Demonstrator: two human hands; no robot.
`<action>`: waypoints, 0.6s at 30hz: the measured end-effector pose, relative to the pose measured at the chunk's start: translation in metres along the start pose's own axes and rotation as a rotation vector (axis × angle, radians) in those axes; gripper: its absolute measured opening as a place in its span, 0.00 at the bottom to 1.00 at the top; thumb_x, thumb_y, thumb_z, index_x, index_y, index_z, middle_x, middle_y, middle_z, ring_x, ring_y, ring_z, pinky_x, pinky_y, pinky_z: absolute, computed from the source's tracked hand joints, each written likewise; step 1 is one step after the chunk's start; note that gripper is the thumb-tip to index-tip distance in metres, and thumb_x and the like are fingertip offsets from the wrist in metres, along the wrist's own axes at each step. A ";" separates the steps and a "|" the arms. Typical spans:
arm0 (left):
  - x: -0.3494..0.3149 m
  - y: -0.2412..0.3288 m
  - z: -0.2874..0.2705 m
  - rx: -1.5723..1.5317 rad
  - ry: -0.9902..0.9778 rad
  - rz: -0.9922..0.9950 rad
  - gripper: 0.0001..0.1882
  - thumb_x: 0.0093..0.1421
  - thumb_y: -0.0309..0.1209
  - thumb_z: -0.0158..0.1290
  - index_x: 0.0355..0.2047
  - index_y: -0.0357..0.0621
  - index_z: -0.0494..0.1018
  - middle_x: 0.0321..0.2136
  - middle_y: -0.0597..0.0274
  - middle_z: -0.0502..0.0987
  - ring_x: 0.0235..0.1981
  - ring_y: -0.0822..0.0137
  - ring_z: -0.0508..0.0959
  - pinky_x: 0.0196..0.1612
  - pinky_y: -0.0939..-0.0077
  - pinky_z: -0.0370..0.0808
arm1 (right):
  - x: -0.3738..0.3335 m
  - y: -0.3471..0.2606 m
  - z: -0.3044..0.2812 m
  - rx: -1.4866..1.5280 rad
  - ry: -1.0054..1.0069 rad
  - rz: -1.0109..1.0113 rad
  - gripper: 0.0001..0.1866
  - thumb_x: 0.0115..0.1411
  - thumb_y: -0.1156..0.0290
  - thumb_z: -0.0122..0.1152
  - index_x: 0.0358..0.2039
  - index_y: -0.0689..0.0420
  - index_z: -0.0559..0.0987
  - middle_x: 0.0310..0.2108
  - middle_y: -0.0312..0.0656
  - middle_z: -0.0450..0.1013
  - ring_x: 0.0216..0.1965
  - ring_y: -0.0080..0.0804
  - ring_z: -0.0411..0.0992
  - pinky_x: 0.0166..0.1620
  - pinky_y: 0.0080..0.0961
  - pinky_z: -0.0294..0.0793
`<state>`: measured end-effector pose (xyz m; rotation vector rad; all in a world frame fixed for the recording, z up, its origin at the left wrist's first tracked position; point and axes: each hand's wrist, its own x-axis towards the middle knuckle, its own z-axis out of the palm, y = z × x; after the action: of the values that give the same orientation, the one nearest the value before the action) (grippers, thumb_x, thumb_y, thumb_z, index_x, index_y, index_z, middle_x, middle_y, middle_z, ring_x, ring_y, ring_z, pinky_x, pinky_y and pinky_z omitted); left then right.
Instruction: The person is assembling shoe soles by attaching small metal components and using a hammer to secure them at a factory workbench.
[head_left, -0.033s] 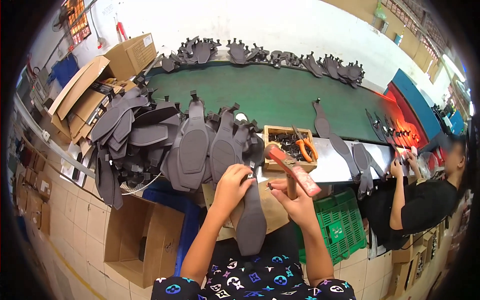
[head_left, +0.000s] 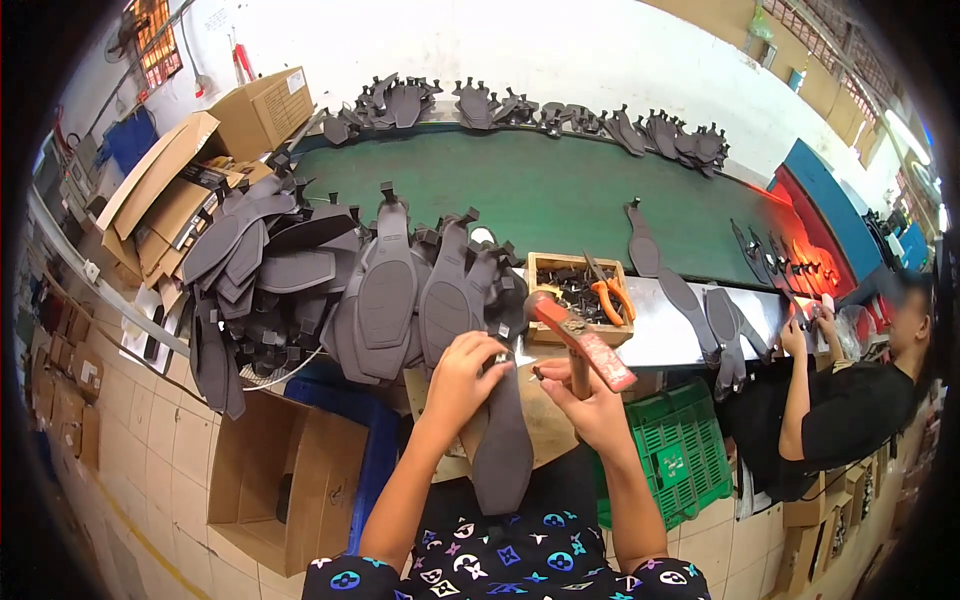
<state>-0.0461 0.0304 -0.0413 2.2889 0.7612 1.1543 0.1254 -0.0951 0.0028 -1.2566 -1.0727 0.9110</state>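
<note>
My left hand is closed around the narrow heel end of a dark grey shoe sole, whose broad forefoot points down toward my lap. In my right hand is a hammer, its worn red head raised above the fist. The thumb and forefinger of that hand also pinch a small dark piece with a thin pin, close to the heel but apart from it. My left fingers hide the heel's tip. Beyond the hammer stands a wooden box of small dark pieces, with orange-handled pliers resting on it.
Many heeled soles are piled at the left. A green conveyor belt bears more along its far side. Below are an open carton and a green crate. At the right, a co-worker handles parts near a red-lit machine.
The sole and my left hand sit very slightly lower. The hammer head has shifted a little to the left. Both hands keep their holds.
</note>
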 end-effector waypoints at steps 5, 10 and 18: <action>-0.024 0.026 -0.005 -0.084 -0.122 -0.106 0.12 0.50 0.29 0.65 0.36 0.42 0.79 0.36 0.61 0.82 0.43 0.59 0.79 0.46 0.66 0.71 | 0.010 0.015 0.002 0.024 -0.071 -0.036 0.13 0.60 0.75 0.67 0.43 0.67 0.80 0.44 0.45 0.79 0.45 0.28 0.77 0.49 0.25 0.76; -0.038 0.021 0.008 -0.054 -0.054 -0.144 0.14 0.47 0.30 0.67 0.36 0.42 0.80 0.35 0.61 0.82 0.42 0.59 0.79 0.44 0.66 0.70 | 0.014 0.020 0.001 -0.351 -0.176 -0.200 0.13 0.56 0.77 0.65 0.42 0.66 0.79 0.38 0.48 0.78 0.39 0.42 0.78 0.44 0.30 0.76; -0.030 0.021 0.000 -0.256 -0.077 -0.144 0.19 0.44 0.22 0.65 0.40 0.39 0.81 0.32 0.54 0.82 0.33 0.54 0.81 0.41 0.66 0.77 | 0.002 0.005 0.007 -0.696 -0.180 -0.333 0.15 0.49 0.84 0.62 0.40 0.64 0.79 0.41 0.48 0.77 0.39 0.46 0.78 0.41 0.31 0.76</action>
<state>-0.0550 -0.0050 -0.0456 2.0213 0.6929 1.0279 0.1190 -0.0905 -0.0023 -1.4987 -1.7757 0.4005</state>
